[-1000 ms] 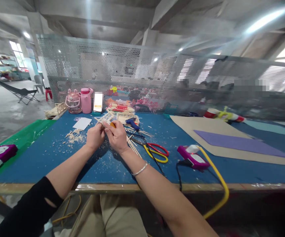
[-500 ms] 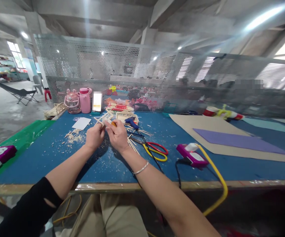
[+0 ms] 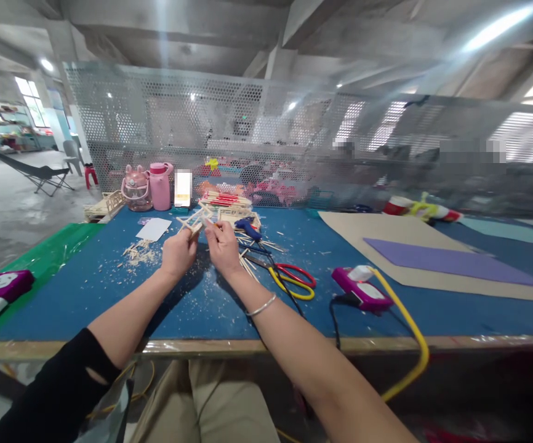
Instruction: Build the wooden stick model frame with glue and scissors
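My left hand (image 3: 180,251) is closed on a small frame of pale wooden sticks (image 3: 196,220), which rises above its fingers. Just to its right, my right hand (image 3: 223,247) pinches a small object with an orange part, too small to name, close to the frame. A blue glue gun (image 3: 248,228) lies right of my right hand among loose sticks (image 3: 249,266). Behind both hands a pile of wooden pieces (image 3: 234,216) rests on the blue mat (image 3: 123,304), under red-marked sticks (image 3: 224,200).
Scissors (image 3: 294,282) with red and yellow handles lie right. Further right are a purple power strip (image 3: 361,289) and purple sheet (image 3: 451,263). Wood scraps (image 3: 140,255) and a white card (image 3: 154,229) lie left; pink bottles (image 3: 159,187) stand behind.
My right hand has drawn slightly right, opening a small gap from my left hand. The orange part it holds shows less. The whole view has shifted slightly.
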### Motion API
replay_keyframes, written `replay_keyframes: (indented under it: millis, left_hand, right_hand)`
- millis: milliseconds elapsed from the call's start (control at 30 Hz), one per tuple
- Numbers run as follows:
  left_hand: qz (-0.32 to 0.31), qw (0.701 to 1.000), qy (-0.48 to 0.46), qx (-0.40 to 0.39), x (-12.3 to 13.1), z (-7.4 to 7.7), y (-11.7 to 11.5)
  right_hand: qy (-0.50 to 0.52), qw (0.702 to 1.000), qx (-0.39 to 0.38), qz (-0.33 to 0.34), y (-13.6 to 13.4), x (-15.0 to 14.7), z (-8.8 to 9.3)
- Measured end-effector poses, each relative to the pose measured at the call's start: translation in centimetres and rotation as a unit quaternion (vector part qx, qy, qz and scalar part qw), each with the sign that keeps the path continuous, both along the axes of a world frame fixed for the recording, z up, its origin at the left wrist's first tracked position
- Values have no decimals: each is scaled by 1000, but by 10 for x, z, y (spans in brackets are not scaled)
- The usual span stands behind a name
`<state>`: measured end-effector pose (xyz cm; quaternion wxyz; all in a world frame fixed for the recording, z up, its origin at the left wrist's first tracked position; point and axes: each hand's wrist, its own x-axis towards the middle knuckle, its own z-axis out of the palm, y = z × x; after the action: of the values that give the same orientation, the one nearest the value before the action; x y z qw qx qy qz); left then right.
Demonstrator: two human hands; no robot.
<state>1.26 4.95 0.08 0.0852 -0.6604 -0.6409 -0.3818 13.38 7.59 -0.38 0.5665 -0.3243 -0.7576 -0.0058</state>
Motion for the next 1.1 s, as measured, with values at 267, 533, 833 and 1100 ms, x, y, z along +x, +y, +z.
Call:
replay_keyframes:
  millis: [267, 533, 833, 1100]
  left_hand:
    - [-4, 1000, -7, 16, -1, 0, 1]
    - [-9, 1000, -5, 20, -1, -1, 2]
    - [-13, 1000, -1, 9, 0, 0, 0]
    - [-9, 1000, -1, -4, 0, 1, 0]
  right_hand:
    - [1, 1000, -15, 3, -2, -1, 1]
    - [-11, 1000, -24, 10, -2, 1, 5]
    - [-50, 998, -10, -29, -3, 6, 10]
    - [-118, 990, 43, -59, -9, 12, 16]
